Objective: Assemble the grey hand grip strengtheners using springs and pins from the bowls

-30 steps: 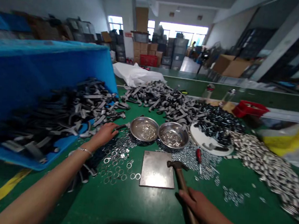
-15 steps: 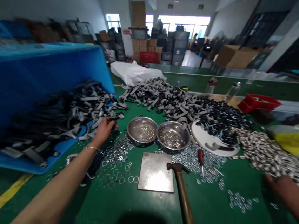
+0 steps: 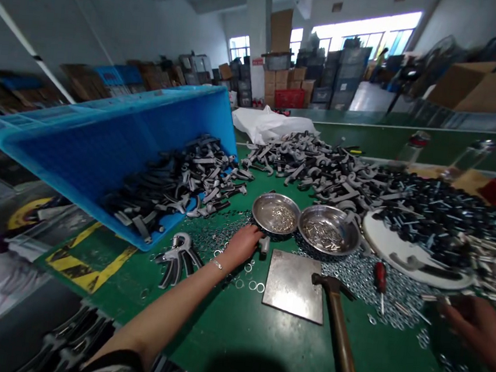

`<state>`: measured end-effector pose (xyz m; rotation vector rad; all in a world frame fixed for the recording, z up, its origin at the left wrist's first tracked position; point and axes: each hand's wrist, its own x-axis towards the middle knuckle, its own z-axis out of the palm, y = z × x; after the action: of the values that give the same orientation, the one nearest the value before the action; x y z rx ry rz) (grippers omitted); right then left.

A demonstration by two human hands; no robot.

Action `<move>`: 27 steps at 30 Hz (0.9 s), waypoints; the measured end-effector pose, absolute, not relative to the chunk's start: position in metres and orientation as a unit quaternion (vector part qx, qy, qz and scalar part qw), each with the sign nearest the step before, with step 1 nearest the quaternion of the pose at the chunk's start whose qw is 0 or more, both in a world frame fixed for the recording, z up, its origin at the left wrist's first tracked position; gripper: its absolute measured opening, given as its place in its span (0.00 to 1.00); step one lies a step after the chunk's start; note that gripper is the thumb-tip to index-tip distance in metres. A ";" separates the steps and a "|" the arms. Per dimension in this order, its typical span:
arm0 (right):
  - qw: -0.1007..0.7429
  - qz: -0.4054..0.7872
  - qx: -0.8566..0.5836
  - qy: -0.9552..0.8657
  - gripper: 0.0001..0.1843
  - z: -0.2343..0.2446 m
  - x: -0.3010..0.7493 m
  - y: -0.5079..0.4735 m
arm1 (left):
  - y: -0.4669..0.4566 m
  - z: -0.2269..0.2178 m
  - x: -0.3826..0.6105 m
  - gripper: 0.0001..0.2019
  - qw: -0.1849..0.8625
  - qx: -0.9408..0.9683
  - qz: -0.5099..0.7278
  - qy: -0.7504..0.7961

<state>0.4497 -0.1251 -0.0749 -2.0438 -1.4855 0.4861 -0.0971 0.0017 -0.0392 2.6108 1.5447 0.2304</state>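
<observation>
Apparently, one grey-and-black sprung grip (image 3: 177,253) left of centre is joined already; many loose grey plastic handles (image 3: 315,163) remain at upper centre. The left hand (image 3: 243,247) grips a short grey-ended piece (image 3: 264,246) mid-frame; the right hand (image 3: 478,325), far right, pinches a small silver cylinder (image 3: 447,300).

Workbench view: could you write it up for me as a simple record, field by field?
Left hand: holds a grey part near the left bowl
Right hand: by the silver pieces; grip too blurred to tell
Bowls: left and right bowl side by side, metal bits in each
Plate: flat on the green bench, hammer at its right edge
Screwdriver: red-handled, right of the hammer
Crate: blue, black-and-grey parts inside
</observation>
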 end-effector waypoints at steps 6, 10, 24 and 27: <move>0.256 0.326 -0.672 -0.614 0.34 -0.036 0.342 -0.105 | -0.010 -0.048 -0.086 0.11 0.049 0.866 0.020 0.498; 0.182 0.224 -0.623 -0.727 0.28 -0.028 0.291 -0.080 | -0.027 -0.051 -0.090 0.11 0.056 0.849 0.009 0.525; 0.043 0.131 -0.660 -0.739 0.26 -0.030 0.303 -0.049 | -0.026 -0.046 -0.128 0.09 0.150 0.799 0.124 0.568; 0.048 0.170 -0.638 -0.749 0.25 -0.032 0.310 -0.043 | -0.016 -0.038 -0.137 0.09 0.152 0.786 0.150 0.580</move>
<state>0.3101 -0.0434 -0.0319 -1.9454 -2.2846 0.5186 -0.1372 -0.0165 -0.0380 2.2546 1.6648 0.4310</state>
